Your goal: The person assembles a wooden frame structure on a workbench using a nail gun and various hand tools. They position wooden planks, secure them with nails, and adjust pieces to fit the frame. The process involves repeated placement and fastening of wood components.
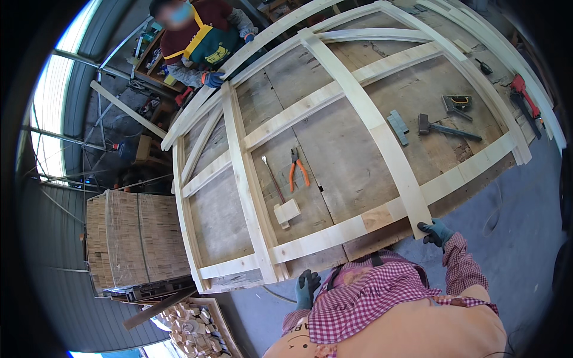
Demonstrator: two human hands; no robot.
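Note:
My right hand [439,232], in a teal and black glove, is closed around the near end of a long pale wooden board [373,119]. That board lies across a large wooden frame [325,238] on the worktable. My left hand [307,289], gloved alike, is apart from the frame's near edge, with its fingers loosely bent and nothing in them. Inside the frame lie pliers [297,170] with orange handles. Beside them, a long thin metal tool [273,179] lies against a small wooden block [287,211]. Farther right lies a hammer [447,130], near blue-grey strips [398,127].
Across the table a co-worker [206,39] in gloves holds a long board [262,42] at the frame's far edge. A red-handled tool [525,95] lies at the right, near a black-and-yellow tool [456,104]. Wrapped wood [137,238] and a box of offcuts [194,328] stand left.

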